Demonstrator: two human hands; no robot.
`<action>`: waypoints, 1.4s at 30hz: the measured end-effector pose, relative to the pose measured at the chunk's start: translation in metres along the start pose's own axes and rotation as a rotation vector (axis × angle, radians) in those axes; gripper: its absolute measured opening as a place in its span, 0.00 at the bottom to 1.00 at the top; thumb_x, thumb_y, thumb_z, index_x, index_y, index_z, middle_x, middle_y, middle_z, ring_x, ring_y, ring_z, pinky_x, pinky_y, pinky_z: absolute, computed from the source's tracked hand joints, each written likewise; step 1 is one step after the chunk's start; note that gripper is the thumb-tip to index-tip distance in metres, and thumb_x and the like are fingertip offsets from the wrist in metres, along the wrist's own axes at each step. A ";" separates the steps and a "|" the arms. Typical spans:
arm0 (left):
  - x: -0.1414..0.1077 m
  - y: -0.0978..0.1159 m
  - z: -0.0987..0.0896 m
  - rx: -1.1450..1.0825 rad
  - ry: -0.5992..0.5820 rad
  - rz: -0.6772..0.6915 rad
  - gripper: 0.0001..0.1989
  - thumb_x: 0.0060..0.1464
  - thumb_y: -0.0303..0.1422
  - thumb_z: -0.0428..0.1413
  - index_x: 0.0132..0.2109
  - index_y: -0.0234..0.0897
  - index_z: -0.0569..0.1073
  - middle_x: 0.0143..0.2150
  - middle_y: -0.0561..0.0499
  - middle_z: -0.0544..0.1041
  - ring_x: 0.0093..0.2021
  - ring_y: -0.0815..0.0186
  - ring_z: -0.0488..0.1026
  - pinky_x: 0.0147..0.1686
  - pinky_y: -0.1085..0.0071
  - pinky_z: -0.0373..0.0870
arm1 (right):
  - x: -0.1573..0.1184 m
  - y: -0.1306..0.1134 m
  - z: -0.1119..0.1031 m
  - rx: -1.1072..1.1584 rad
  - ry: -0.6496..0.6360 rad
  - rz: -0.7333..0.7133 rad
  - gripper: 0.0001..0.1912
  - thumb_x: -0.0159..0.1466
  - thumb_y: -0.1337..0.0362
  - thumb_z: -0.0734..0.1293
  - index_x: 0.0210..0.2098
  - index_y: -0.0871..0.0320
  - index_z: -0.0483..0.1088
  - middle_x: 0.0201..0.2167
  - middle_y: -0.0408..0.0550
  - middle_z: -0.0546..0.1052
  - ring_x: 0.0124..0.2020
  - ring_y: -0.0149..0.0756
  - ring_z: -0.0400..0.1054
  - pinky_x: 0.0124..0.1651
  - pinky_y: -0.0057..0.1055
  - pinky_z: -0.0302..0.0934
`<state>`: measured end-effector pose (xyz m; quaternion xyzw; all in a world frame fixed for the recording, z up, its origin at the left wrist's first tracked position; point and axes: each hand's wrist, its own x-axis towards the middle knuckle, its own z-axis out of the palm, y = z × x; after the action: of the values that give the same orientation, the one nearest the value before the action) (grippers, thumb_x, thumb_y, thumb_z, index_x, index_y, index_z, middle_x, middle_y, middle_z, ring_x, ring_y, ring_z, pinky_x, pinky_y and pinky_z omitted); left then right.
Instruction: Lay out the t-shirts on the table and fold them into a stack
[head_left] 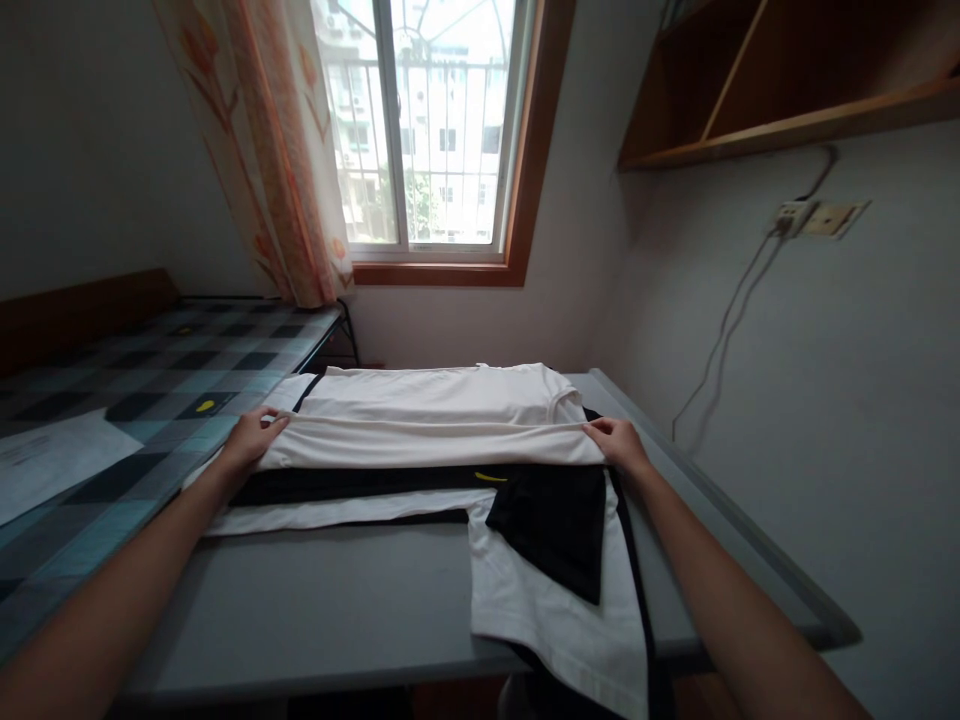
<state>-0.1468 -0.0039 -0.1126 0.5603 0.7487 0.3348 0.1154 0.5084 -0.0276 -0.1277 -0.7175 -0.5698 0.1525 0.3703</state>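
Pinches the left end of a straight white band on a soft white-and-black cloth garment (442, 442) with left hand (255, 436), thumb and fingertips closed together on the fabric. Pinches the right end of the same band with right hand (618, 441), likewise closed on the cloth. Holds the band stretched level between both hands, arms spread wide and reaching forward.

Has the garment spread crosswise on a smooth grey tabletop (337, 610), with more white fabric lying beyond the band and a black strip just on the near side, marked by a small curved yellow stroke (491, 477). At the right, drops a white sleeve-like part (517, 590) toward and over the near table edge, partly covered by a pointed black flap (559, 530). Cannot tell how many layers lie underneath.

To the left, borders a bed with a grey, black and teal checked cover (172, 350), bearing a white paper sheet (64, 458). Ahead, faces a brown-framed sliding window (442, 150) beside an orange-flowered pale curtain (281, 150).
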 end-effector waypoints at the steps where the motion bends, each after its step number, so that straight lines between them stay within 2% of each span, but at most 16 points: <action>1: 0.000 0.000 0.000 0.024 -0.016 0.011 0.18 0.44 0.46 0.55 0.37 0.36 0.73 0.26 0.50 0.76 0.30 0.59 0.76 0.28 0.71 0.70 | -0.001 -0.002 0.000 -0.043 0.006 0.000 0.16 0.53 0.52 0.68 0.30 0.59 0.77 0.29 0.52 0.80 0.33 0.43 0.73 0.34 0.31 0.62; 4: -0.005 0.004 -0.003 0.141 -0.052 0.011 0.19 0.48 0.45 0.53 0.41 0.35 0.73 0.29 0.48 0.77 0.32 0.58 0.76 0.32 0.68 0.71 | -0.009 -0.013 -0.001 -0.214 0.006 0.038 0.14 0.57 0.54 0.67 0.34 0.57 0.77 0.32 0.52 0.80 0.34 0.42 0.73 0.34 0.31 0.61; 6: -0.011 0.010 -0.006 0.260 -0.034 0.016 0.20 0.50 0.44 0.53 0.46 0.35 0.73 0.35 0.45 0.78 0.36 0.56 0.76 0.36 0.65 0.72 | -0.017 -0.024 -0.003 -0.363 0.062 0.024 0.14 0.60 0.56 0.65 0.39 0.57 0.76 0.36 0.53 0.79 0.38 0.45 0.72 0.37 0.34 0.61; 10: -0.025 0.032 -0.002 0.422 0.078 0.208 0.22 0.54 0.40 0.50 0.53 0.35 0.71 0.51 0.38 0.74 0.51 0.50 0.72 0.50 0.56 0.68 | -0.034 -0.054 0.005 -0.515 0.231 -0.225 0.17 0.64 0.58 0.61 0.46 0.59 0.75 0.47 0.59 0.75 0.48 0.50 0.68 0.47 0.42 0.60; 12: -0.033 0.048 0.010 0.371 0.043 0.375 0.22 0.56 0.41 0.49 0.53 0.36 0.71 0.54 0.39 0.72 0.55 0.50 0.69 0.54 0.55 0.67 | -0.043 -0.070 0.019 -0.457 0.146 -0.388 0.19 0.66 0.56 0.59 0.47 0.59 0.75 0.51 0.58 0.74 0.51 0.50 0.67 0.51 0.43 0.59; 15: -0.046 0.074 0.038 0.212 -0.096 0.643 0.23 0.59 0.45 0.47 0.54 0.37 0.72 0.56 0.42 0.73 0.57 0.55 0.69 0.57 0.58 0.65 | -0.055 -0.089 0.046 -0.379 -0.106 -0.589 0.23 0.68 0.52 0.56 0.53 0.55 0.72 0.59 0.54 0.70 0.60 0.47 0.62 0.58 0.44 0.55; 18: -0.059 0.095 0.065 0.189 -0.212 0.806 0.27 0.62 0.48 0.44 0.58 0.39 0.70 0.62 0.43 0.69 0.63 0.54 0.64 0.62 0.56 0.60 | -0.063 -0.097 0.065 -0.445 -0.326 -0.660 0.28 0.70 0.49 0.51 0.62 0.53 0.64 0.66 0.53 0.60 0.67 0.47 0.51 0.64 0.48 0.47; 20: -0.066 0.100 0.077 0.254 -0.274 0.837 0.29 0.61 0.51 0.44 0.62 0.42 0.68 0.66 0.44 0.64 0.67 0.53 0.58 0.63 0.54 0.57 | -0.064 -0.096 0.067 -0.505 -0.409 -0.671 0.31 0.70 0.46 0.49 0.66 0.52 0.58 0.69 0.52 0.55 0.69 0.47 0.46 0.66 0.52 0.42; 24: -0.072 0.097 0.084 0.351 -0.334 0.810 0.30 0.62 0.52 0.43 0.65 0.46 0.63 0.70 0.47 0.57 0.69 0.53 0.52 0.64 0.53 0.53 | -0.056 -0.082 0.056 -0.573 -0.445 -0.674 0.35 0.68 0.41 0.48 0.68 0.49 0.53 0.70 0.51 0.50 0.70 0.49 0.41 0.67 0.55 0.37; 28: -0.074 0.092 0.082 0.374 -0.311 0.783 0.29 0.63 0.51 0.41 0.66 0.46 0.62 0.70 0.48 0.57 0.70 0.56 0.51 0.65 0.55 0.52 | -0.048 -0.065 0.047 -0.590 -0.397 -0.651 0.33 0.69 0.43 0.48 0.67 0.50 0.56 0.69 0.51 0.53 0.70 0.51 0.43 0.67 0.55 0.40; 31: -0.073 0.089 0.076 0.429 -0.240 0.677 0.28 0.64 0.48 0.40 0.65 0.44 0.64 0.69 0.48 0.60 0.69 0.56 0.53 0.64 0.57 0.53 | -0.045 -0.056 0.042 -0.533 -0.281 -0.651 0.29 0.70 0.48 0.48 0.62 0.52 0.64 0.66 0.52 0.62 0.67 0.48 0.51 0.65 0.51 0.46; 33: -0.068 0.084 0.067 0.495 -0.148 0.514 0.28 0.63 0.47 0.40 0.64 0.42 0.65 0.68 0.46 0.61 0.68 0.53 0.55 0.64 0.55 0.53 | -0.041 -0.049 0.034 -0.473 -0.129 -0.603 0.27 0.71 0.52 0.49 0.57 0.54 0.70 0.60 0.53 0.69 0.62 0.46 0.59 0.62 0.47 0.53; 36: -0.053 0.067 0.044 0.571 -0.038 0.188 0.31 0.62 0.49 0.41 0.64 0.37 0.64 0.67 0.40 0.61 0.66 0.46 0.57 0.61 0.49 0.55 | -0.028 -0.037 0.015 -0.458 0.148 -0.356 0.25 0.70 0.55 0.52 0.51 0.59 0.73 0.53 0.58 0.74 0.54 0.47 0.66 0.56 0.44 0.59; 38: -0.043 0.052 0.026 0.579 -0.037 0.028 0.33 0.62 0.49 0.38 0.64 0.32 0.63 0.65 0.34 0.62 0.63 0.42 0.61 0.57 0.48 0.59 | -0.017 -0.026 0.001 -0.517 0.234 -0.141 0.24 0.68 0.55 0.54 0.51 0.62 0.74 0.51 0.61 0.74 0.52 0.51 0.67 0.53 0.45 0.60; 40: -0.034 0.038 0.011 0.603 -0.065 -0.013 0.31 0.62 0.46 0.37 0.61 0.30 0.66 0.61 0.32 0.66 0.59 0.42 0.64 0.55 0.49 0.61 | -0.004 -0.015 -0.008 -0.566 0.180 0.035 0.24 0.67 0.55 0.56 0.50 0.63 0.74 0.50 0.64 0.75 0.50 0.53 0.69 0.50 0.45 0.62; 42: -0.027 0.027 0.001 0.655 -0.088 0.031 0.27 0.62 0.40 0.38 0.56 0.29 0.71 0.57 0.31 0.70 0.57 0.43 0.66 0.54 0.52 0.62 | 0.008 -0.007 -0.011 -0.555 0.069 0.125 0.23 0.66 0.54 0.58 0.49 0.63 0.76 0.48 0.64 0.76 0.48 0.52 0.71 0.47 0.41 0.63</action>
<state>-0.1159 -0.0244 -0.1021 0.5929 0.8024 0.0533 -0.0436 0.5133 -0.0242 -0.1138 -0.8300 -0.5314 -0.0113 0.1691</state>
